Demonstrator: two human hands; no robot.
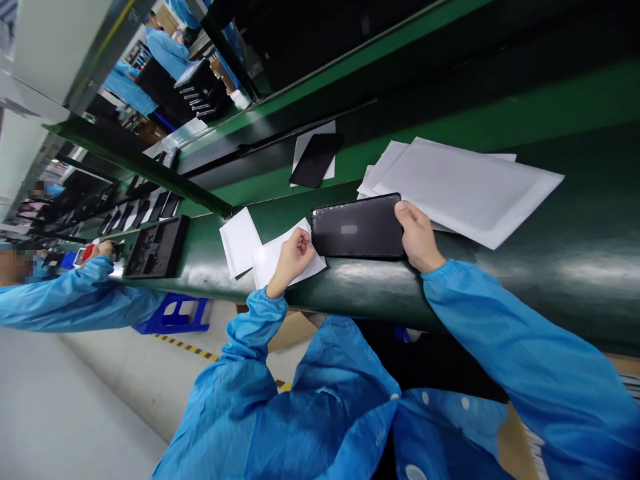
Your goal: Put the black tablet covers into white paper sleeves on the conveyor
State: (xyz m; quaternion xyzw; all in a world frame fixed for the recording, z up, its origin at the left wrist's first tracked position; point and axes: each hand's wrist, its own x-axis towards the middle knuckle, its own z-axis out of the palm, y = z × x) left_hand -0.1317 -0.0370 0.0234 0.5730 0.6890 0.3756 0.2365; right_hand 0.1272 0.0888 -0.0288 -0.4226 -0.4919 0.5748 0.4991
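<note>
My right hand [416, 235] grips the right end of a black tablet [357, 228], thumb on top. The tablet is tilted up above the bench, its dark back towards me, with a small grey rectangle in the middle and small light marks near its left end. Close by the tablet's left edge, my left hand [295, 257] is closed with curled fingers; anything inside them is hidden. Beneath that hand lies a white sheet or envelope [265, 261]. Another white one [239, 241] lies to its left. White envelopes [465, 183] are stacked behind my right hand.
A second black tablet [316, 160] rests on white paper farther back on the green bench [360, 287]. To the left stand a black foam tray [157, 247], a green post [150, 170] and a blue stool [183, 313]. A co-worker's sleeve [75, 300] reaches in from the left.
</note>
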